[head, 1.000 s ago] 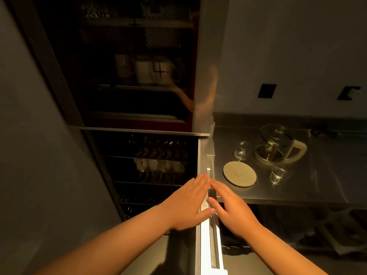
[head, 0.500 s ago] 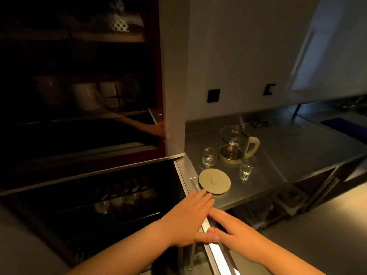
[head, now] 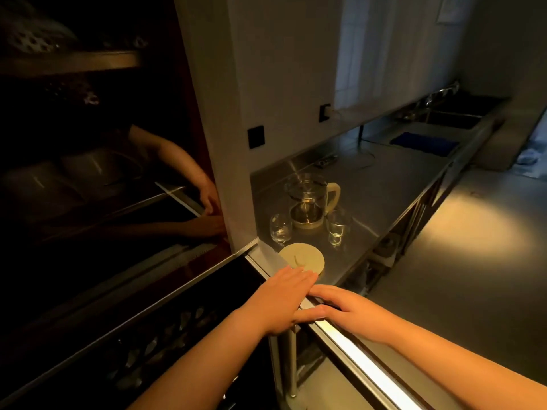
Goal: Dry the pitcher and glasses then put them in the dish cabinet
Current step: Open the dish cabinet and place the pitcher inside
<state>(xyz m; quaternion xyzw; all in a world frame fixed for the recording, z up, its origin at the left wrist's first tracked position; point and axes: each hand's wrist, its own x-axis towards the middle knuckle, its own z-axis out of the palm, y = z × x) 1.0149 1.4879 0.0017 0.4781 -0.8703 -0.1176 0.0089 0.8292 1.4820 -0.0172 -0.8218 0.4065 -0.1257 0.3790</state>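
Our left hand (head: 281,300) lies flat, fingers straight and together, on the cabinet door's edge (head: 349,338); our right hand (head: 352,309) rests beside it, fingers straight, thumbs touching. Neither holds anything. The pitcher (head: 309,199) stands upright on the steel counter (head: 384,184) at about twelve o'clock from both hands, a glass (head: 280,228) at its seven and another glass (head: 337,227) at its five. We judge the right hand nearer.

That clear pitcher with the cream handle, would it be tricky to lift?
Probably not hard, but handle with care. The pitcher looks like clear glass, so likely fragile and slippery on its body. Its cream handle offers a firm hold. It looks empty, so likely light, and its broad base suggests it resists tipping.
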